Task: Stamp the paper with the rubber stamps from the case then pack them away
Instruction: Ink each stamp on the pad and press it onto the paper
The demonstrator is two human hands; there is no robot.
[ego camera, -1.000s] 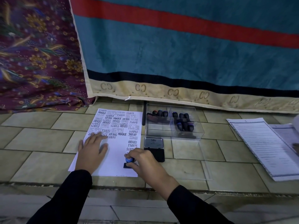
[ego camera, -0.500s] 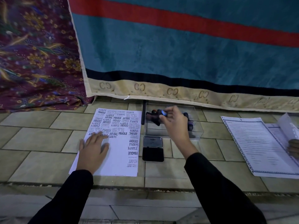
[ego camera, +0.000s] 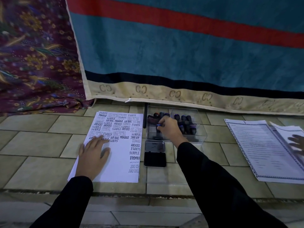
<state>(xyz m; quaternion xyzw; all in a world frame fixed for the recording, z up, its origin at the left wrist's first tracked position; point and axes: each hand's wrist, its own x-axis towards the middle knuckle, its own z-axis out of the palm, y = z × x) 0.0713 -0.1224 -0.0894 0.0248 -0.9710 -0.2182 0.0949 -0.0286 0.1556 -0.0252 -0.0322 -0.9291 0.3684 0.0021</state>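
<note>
A white paper covered in black stamp prints lies on the tiled floor. My left hand rests flat on it, fingers spread. To its right stands a clear plastic case holding several dark rubber stamps. My right hand is inside the case at its front left, fingers closed around a blue-topped stamp that stands on the case floor. An open black ink pad lies in front of the case.
A teal blanket with red stripe hangs behind the case, and a patterned maroon cloth lies at the left. Printed sheets lie at the right with another person's hand on them. A step edge runs across the front.
My right hand lifted the blue-topped stamp off the paper, carried it over the case, and has now lowered it into the case's front left. The left hand has stayed on the paper.
</note>
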